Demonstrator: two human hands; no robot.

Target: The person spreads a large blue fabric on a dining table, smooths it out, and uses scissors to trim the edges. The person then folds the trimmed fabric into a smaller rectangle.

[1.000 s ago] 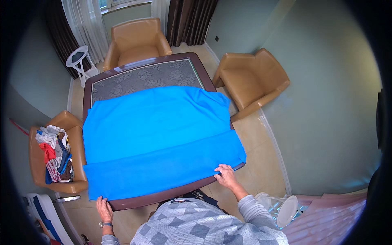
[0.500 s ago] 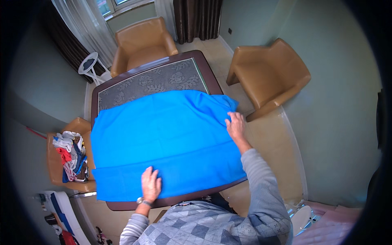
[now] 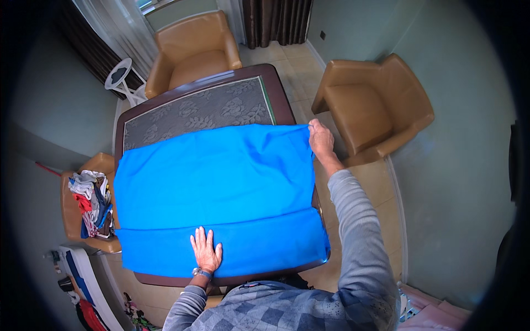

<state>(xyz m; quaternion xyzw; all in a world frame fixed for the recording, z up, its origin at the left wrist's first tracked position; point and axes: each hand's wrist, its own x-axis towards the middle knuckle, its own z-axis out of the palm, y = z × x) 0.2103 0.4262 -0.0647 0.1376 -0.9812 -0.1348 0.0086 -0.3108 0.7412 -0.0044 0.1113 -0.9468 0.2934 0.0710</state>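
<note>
A large bright blue cloth (image 3: 210, 176) covers the near part of a dark-rimmed table (image 3: 284, 105), with a folded band along its near side. My left hand (image 3: 206, 251) lies flat on that band, fingers spread, a watch at the wrist. At the far right corner of the cloth, my right hand (image 3: 322, 140) pinches the edge between thumb and fingers. The far edge runs taut and fairly straight toward that corner, with creases fanning out from it. Beyond the cloth, the table's grey floral top (image 3: 199, 110) shows.
Tan armchairs stand behind the table (image 3: 193, 52), at its right (image 3: 370, 105) and at its left. The left one holds a heap of clothes (image 3: 93, 204). A small white side table (image 3: 118, 77) is at the back left. Pink fabric (image 3: 436, 311) shows at lower right.
My right hand has moved up and away and now grips the cloth's far right corner, pulling that edge straighter. My left hand has flattened onto the near band. The view has shifted slightly.
</note>
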